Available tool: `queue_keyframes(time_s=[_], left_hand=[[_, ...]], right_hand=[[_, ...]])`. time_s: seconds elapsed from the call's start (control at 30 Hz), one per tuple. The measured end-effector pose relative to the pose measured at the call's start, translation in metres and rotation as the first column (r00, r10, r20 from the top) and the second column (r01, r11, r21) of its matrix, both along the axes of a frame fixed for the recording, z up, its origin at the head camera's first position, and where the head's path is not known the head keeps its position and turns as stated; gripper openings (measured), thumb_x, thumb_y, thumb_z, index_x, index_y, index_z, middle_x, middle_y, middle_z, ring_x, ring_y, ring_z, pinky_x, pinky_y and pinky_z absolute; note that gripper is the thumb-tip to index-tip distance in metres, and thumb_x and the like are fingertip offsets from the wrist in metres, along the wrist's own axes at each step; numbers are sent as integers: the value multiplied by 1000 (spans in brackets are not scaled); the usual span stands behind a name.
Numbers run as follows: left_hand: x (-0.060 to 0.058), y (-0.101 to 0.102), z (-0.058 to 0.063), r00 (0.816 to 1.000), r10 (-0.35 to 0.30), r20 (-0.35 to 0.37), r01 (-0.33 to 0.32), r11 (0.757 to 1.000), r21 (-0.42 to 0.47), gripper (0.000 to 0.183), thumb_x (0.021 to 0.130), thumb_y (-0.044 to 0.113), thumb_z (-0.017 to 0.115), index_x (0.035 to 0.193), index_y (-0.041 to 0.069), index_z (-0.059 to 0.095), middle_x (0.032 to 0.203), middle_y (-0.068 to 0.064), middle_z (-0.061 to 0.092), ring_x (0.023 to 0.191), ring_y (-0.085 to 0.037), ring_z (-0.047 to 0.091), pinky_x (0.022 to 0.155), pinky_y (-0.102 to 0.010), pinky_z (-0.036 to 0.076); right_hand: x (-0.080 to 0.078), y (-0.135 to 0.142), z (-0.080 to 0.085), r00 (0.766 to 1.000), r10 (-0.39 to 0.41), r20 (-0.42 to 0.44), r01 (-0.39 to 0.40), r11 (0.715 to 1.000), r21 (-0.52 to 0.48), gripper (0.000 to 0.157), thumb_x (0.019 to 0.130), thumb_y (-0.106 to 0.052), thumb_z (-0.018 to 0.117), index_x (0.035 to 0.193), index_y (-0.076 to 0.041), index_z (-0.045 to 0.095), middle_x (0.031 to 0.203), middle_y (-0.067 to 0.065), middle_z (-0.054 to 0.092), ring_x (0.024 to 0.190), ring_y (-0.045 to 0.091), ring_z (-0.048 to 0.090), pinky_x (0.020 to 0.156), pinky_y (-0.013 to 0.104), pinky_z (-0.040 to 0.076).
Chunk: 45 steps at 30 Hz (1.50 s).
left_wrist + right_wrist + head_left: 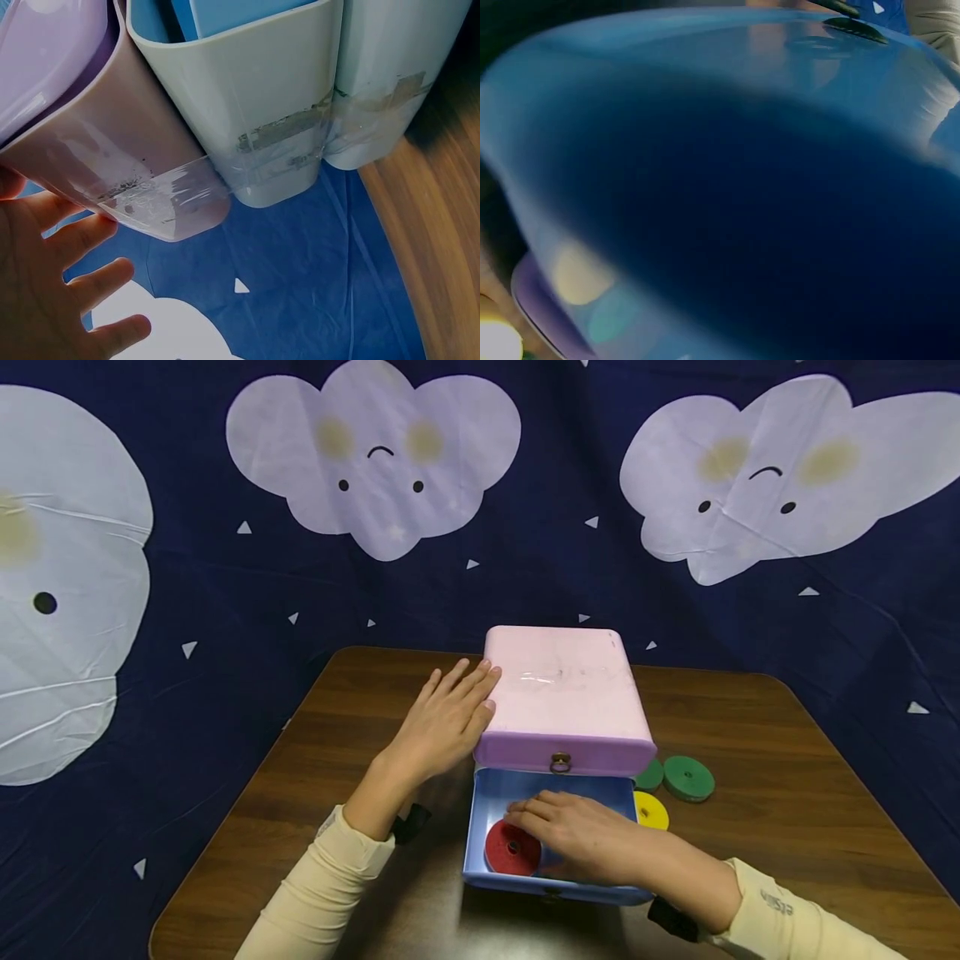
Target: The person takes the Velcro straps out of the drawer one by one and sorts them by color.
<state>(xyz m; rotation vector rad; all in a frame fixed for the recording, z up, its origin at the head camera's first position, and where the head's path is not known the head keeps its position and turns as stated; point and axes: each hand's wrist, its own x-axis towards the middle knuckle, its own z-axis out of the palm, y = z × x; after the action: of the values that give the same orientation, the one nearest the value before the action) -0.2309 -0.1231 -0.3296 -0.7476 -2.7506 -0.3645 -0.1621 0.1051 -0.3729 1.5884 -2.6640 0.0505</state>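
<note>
In the head view, my left hand (448, 714) rests along the left side of a pink drawer box (558, 681), its fingers straight. The left wrist view shows the fingers (94, 234) spread at the taped pink wall. Below the pink box's purple front (525, 752), a blue drawer (491, 789) is pulled out. My right hand (581, 835) reaches into that drawer, fingers loosely bent at the upper right edge of a red roll of strap (510, 853). The thumb is mostly hidden under the hand. Blue drawer wall (705, 45) fills the right wrist view, largely dark.
Two green rolls (688, 778) and a yellow roll (651, 811) lie on the brown table (750, 735), right of the drawers. White drawer casings (262, 112) stack under the pink one, joined by clear tape. A dark blue cloud-patterned cloth (555, 568) hangs behind.
</note>
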Motion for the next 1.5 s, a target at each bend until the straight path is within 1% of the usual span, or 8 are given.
queue_keyframes(time_s=[0.17,0.3,0.4,0.6,0.8,1.23,1.43,1.5], left_hand=[[0,0,0,1000,6,-5,-6,1000,5,50,102,41,21,150,25,27,157,3,25,148,-22,16,119,-51,11],[0,1,-1,1000,-3,-9,3,1000,12,50,102,40,22,149,24,29,156,2,27,148,-22,17,119,-52,13],[1,1,-2,1000,-8,-8,8,1000,10,50,102,39,22,149,24,29,156,2,27,148,-22,17,119,-52,14],[1,1,-2,1000,-6,-11,6,1000,15,50,102,39,22,149,24,30,156,2,27,148,-22,18,119,-52,14],[1,1,-1,1000,-2,-12,3,1000,23,50,102,40,22,149,24,29,156,2,28,147,-22,18,118,-53,16],[2,1,0,1000,-2,-5,2,1000,24,50,102,40,22,149,24,29,156,2,27,148,-23,18,118,-53,14],[2,2,0,1000,-1,-3,1,1000,25,50,102,40,22,149,25,28,156,3,27,148,-22,18,118,-53,14],[2,2,1,1000,1,0,-1,1000,26,50,102,40,22,149,25,28,156,3,27,148,-22,17,119,-52,14]], right_hand=[[-3,3,-8,999,43,16,-42,997,-62,74,78,-39,75,139,-12,43,139,2,53,118,18,56,98,36,49],[-5,5,-15,996,52,66,-46,995,-86,74,81,-39,72,142,-13,39,142,1,50,121,18,54,99,38,49],[-6,5,-20,994,60,86,-51,994,-99,73,82,-41,70,143,-13,39,143,1,49,123,18,54,99,38,48],[-8,5,-25,994,66,83,-57,992,-116,71,85,-45,65,143,-14,39,142,1,50,123,17,54,100,38,48],[-10,3,-27,996,64,69,-56,992,-113,72,85,-47,65,143,-14,39,141,0,51,123,16,54,100,38,48],[-9,6,-28,992,50,114,-39,995,-93,67,87,-46,62,143,-17,40,137,-3,55,121,12,54,100,41,47],[-10,9,-26,993,69,91,-56,989,-138,68,85,-44,66,141,-15,42,135,-2,56,114,11,57,96,35,49],[-9,10,-23,994,58,91,-44,988,-150,69,84,-43,68,141,-16,42,135,-3,56,113,11,58,96,33,50]])
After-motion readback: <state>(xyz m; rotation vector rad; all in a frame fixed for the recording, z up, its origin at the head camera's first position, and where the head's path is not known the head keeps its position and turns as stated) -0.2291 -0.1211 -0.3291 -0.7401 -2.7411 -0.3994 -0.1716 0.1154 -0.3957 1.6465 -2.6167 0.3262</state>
